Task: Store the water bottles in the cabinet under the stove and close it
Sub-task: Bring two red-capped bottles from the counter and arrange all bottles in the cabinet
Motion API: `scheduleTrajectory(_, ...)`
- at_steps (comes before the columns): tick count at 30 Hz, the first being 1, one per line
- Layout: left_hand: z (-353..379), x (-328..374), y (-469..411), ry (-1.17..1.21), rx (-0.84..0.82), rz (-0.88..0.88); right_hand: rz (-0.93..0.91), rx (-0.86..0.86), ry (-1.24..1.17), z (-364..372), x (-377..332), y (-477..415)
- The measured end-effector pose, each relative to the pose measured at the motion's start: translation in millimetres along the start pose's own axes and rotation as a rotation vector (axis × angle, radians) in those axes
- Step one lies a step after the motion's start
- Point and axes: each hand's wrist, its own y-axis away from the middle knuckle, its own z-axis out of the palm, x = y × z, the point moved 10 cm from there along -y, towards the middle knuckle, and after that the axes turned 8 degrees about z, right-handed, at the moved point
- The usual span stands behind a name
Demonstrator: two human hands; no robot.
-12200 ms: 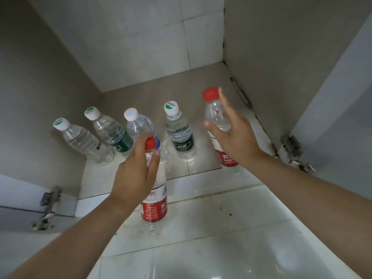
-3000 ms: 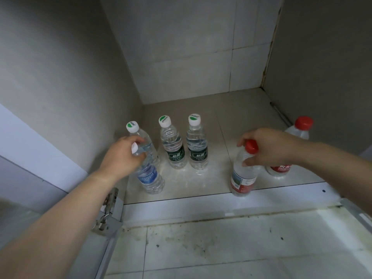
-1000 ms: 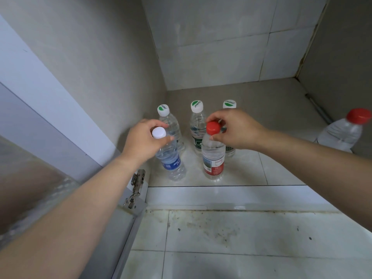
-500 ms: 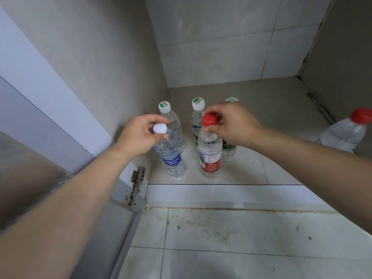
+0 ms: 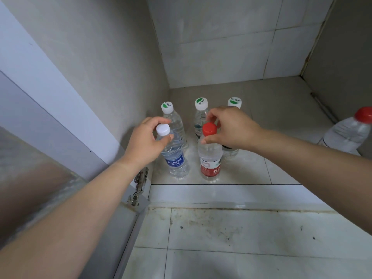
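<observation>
Water bottles (image 5: 209,156) of clear plastic, six in all, are standing inside the open, tile-lined cabinet (image 5: 281,109). A person's left hand (image 5: 145,141) is reaching in, its grip clamping the neck of the clear plastic bottle with a white cap and blue label (image 5: 175,158), thumb and fingers curling just beneath the cap. The right hand (image 5: 233,127) is working beside it, its grip pinching the top of the clear plastic bottle with a red cap and red label (image 5: 210,164), fingertips sitting at the cap.

Both bottles are standing upright near the front edge of the cabinet floor, just beside each other and toward the left wall. Behind them, three clear bottles with green-and-white caps are lining up in a row: the left one (image 5: 177,125), the middle one (image 5: 201,103) and the right one (image 5: 234,102), whose body is largely hiding behind the right hand. A second red-capped clear bottle (image 5: 346,133) is standing well apart from the rest, over by the right wall.

A metal hinge (image 5: 138,186) is showing at the cabinet's lower left corner, where the grey cabinet door (image 5: 112,238) is hanging open. White floor tiles (image 5: 241,238), flecked with dark specks, are filling the foreground.
</observation>
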Motion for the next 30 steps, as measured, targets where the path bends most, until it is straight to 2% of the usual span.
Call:
scheduleTrajectory(3, -3, 0, 1, -0.092, 0.046, 0.002, -0.054, -0.103, -0.018, 3, -3, 2)
scheduleTrajectory(10, -1, -8, 0, -0.076, 0.043, -0.045, 0.007, 0.043, -0.022, 1, 3, -5)
scheduleTrajectory(22, -6, -9, -3, -0.061, 0.098, -0.087, -0.007, 0.010, -0.009, 4, -3, -8)
scheduleTrajectory(30, -3, 3, -2, -0.101, 0.092, -0.030, -0.013, 0.038, -0.017, 3, -1, -9)
